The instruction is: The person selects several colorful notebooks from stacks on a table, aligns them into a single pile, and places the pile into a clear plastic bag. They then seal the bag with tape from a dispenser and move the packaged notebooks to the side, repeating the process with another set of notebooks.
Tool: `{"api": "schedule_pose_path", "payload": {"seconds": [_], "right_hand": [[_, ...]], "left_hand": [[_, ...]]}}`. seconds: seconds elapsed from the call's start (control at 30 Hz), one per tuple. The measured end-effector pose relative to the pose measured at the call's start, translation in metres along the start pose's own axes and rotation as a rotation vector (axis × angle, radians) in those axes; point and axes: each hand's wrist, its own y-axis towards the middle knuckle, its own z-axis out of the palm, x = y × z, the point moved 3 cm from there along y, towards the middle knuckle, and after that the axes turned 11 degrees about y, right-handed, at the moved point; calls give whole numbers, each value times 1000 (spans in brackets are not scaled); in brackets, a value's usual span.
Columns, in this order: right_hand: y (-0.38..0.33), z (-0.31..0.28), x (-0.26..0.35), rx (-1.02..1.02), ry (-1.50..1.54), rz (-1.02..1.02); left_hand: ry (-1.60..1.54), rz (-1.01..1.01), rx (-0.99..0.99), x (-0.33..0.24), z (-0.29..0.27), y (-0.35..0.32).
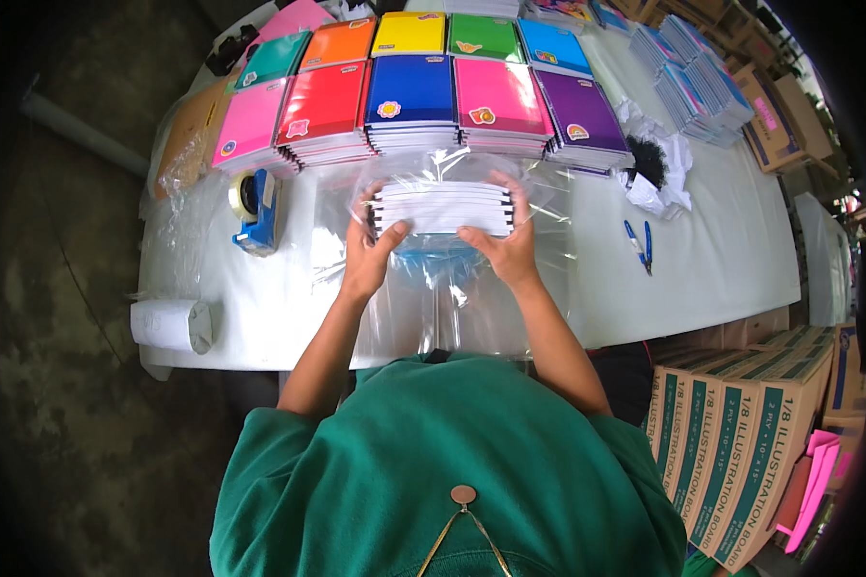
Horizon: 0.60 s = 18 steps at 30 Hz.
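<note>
A: Starting at the left, what's on the white table (pixel 722 260)?

B: A roll of white paper (pixel 171 325) at the near left edge, then a blue tape dispenser (pixel 256 210) further in.

A: And the hands?

B: The left hand (pixel 368 252) grips the left end of a stack of notebooks (pixel 443 209), thumb on the near side and fingers curled over the far side. The right hand (pixel 505 245) clasps the right end the same way. The stack sits near the table's middle, edge-on, white pages toward the camera, inside or against a clear plastic bag (pixel 452 288); I can't quite tell which through the glare.

A: Behind it?

B: Rows of coloured notebook piles (pixel 414 96), pink through red, blue and purple, just beyond the stack.

A: Further right?

B: Crumpled white plastic (pixel 659 183), then blue-handled pliers (pixel 641 245) lying alone. Brown and green cartons (pixel 741 433) stand beside the table.
</note>
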Motion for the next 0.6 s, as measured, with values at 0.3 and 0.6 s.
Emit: {"api": "schedule_pose_path", "payload": {"seconds": [0.3, 0.6], "right_hand": [[7, 1, 6, -102, -44, -125], [21, 22, 5, -505, -236, -41]], "left_hand": [[120, 294, -198, -66, -50, 41], [316, 109, -323, 1, 15, -12]]}}
